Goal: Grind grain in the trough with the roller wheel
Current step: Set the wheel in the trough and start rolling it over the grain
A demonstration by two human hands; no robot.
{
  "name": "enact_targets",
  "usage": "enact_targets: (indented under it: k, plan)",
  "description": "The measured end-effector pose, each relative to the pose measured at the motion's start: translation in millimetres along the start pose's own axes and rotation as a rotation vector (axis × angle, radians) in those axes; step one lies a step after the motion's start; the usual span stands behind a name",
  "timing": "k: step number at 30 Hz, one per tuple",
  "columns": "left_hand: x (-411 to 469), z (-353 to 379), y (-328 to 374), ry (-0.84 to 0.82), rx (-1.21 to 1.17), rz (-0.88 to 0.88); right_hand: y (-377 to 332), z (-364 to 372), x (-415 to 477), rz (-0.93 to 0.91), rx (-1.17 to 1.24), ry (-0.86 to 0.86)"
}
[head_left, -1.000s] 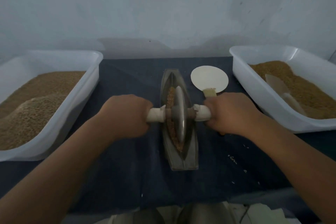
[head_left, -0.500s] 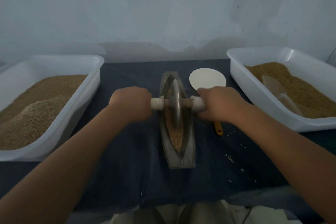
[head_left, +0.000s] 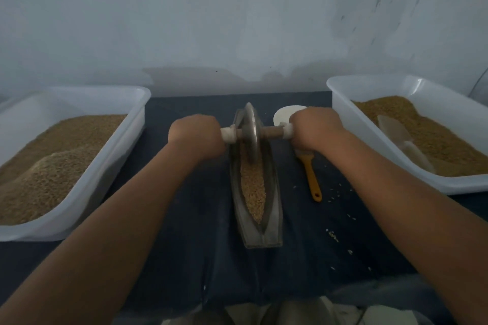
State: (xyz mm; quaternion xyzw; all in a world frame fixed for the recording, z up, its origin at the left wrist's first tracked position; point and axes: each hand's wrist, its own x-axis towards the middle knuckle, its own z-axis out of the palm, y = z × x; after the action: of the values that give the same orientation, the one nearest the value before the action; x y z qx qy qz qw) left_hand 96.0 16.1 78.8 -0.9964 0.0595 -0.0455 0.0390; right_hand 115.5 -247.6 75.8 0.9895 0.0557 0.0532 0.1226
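Observation:
A narrow boat-shaped metal trough (head_left: pixel 274 208) lies lengthwise on the dark cloth, with brown grain (head_left: pixel 254 187) along its groove. The metal roller wheel (head_left: pixel 251 132) stands upright in the far end of the trough on a wooden axle with white handle ends. My left hand (head_left: pixel 196 137) grips the left handle and my right hand (head_left: pixel 314 130) grips the right handle, one on each side of the trough.
A white tub of grain (head_left: pixel 105 163) sits at the left and another white tub (head_left: pixel 340 119) with grain and a clear scoop (head_left: pixel 396 134) at the right. A yellow-handled brush (head_left: pixel 311 177) and a white disc (head_left: pixel 284 115) lie right of the trough. Loose grains dot the cloth.
Both hands have pushed the wheel away from me, from the trough's middle to its far end. More grain in the near part of the groove now shows.

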Motion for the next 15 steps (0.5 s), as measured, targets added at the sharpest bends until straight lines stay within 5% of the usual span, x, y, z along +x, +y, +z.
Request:
enact_targets:
  k: [9,15]
  plan:
    - [-54.5,7.0,-1.1,0.059,0.157,0.169,-2.0,16.9,-82.2,-0.177,0.197,0.000]
    - [-33.7,12.0,-7.2,-0.038,0.049,0.121,-11.0,7.6,-43.1,-0.144,0.158,-0.037]
